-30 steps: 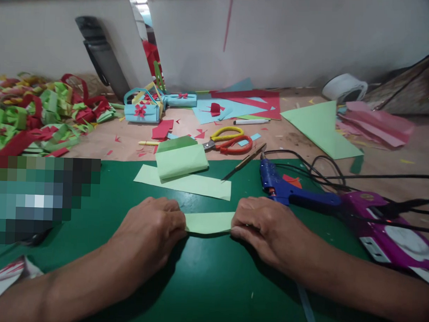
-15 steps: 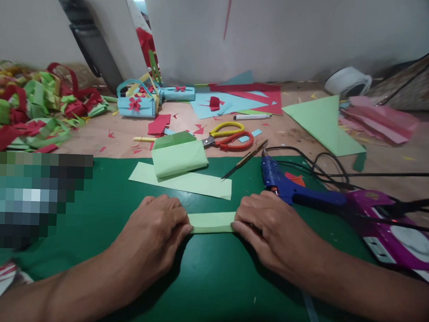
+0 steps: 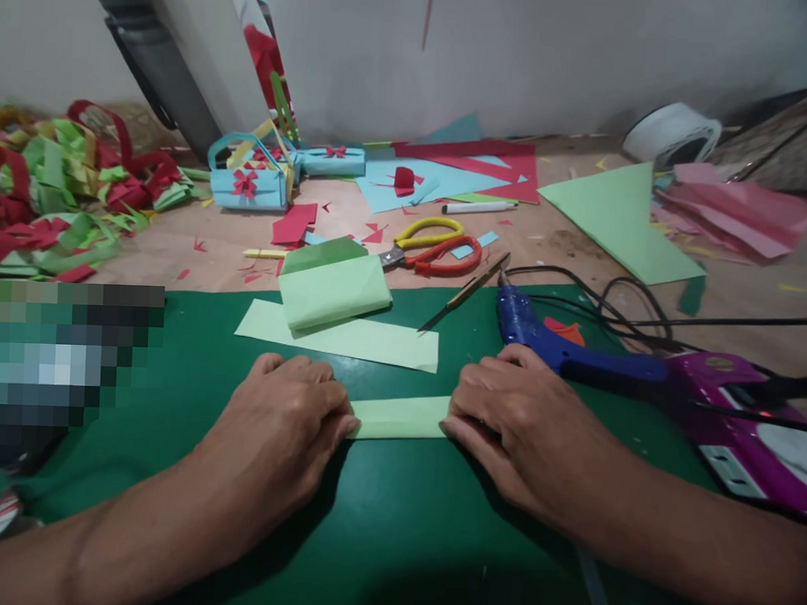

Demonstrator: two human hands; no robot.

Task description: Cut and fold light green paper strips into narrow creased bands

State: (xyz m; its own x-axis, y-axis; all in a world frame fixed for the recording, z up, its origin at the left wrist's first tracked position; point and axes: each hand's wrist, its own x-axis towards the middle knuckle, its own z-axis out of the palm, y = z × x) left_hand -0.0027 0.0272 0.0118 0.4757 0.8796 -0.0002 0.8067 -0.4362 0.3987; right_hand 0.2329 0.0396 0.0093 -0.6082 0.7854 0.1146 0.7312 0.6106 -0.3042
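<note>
The left hand (image 3: 293, 422) and right hand (image 3: 515, 421) pinch opposite ends of a light-green strip (image 3: 403, 417) on the green mat (image 3: 396, 505). A blue glue gun (image 3: 577, 360) crowds the right hand; beyond lies a second strip (image 3: 389, 346), partly under folded paper (image 3: 338, 291), then scissors (image 3: 421, 265).

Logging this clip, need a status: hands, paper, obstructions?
Left hand and right hand pinching pale green paper strip, one per end. Strip over green mat. Blue glue gun close beyond right hand.

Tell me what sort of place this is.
Likely a papercraft workspace: the left hand and right hand hold a green paper strip, with a glue gun and a small blue paper bag beyond.
</note>
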